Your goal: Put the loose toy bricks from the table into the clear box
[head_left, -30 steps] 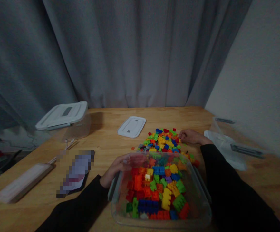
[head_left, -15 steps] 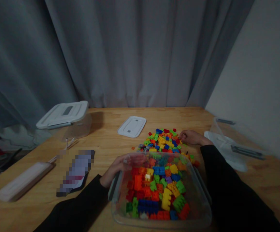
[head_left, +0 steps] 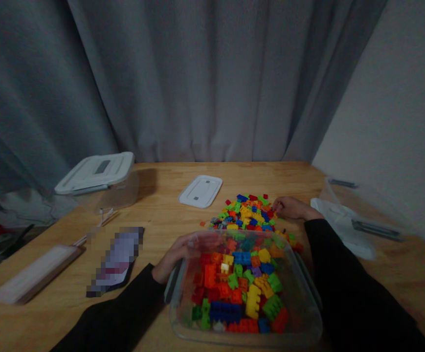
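In front of me is a clear plastic box (head_left: 183, 320) with grey side clips, holding many coloured toy bricks (head_left: 252, 300). My left hand (head_left: 179, 252) lies at its far left corner; the fingers stretch out behind the clear wall and show blurrily through it. Beyond the box a heap of loose toy bricks (head_left: 247, 212) is spread on the table. At the right edge of that heap is my right hand (head_left: 289, 208), its fingers curled together against the bricks. What those fingers hold, if anything, is too small to make out.
A lidded clear box (head_left: 119, 190) stands at the back left, and a white lid (head_left: 201, 191) lies behind the heap. On the left are a phone (head_left: 119, 264) and a pale oblong case (head_left: 38, 274). Another clear box (head_left: 366, 200) stands on the right, near a white lid (head_left: 339, 227).
Almost nothing differs. My right hand stays at the heap's right edge with its fingers shifted slightly, and my left hand stays at the box corner.
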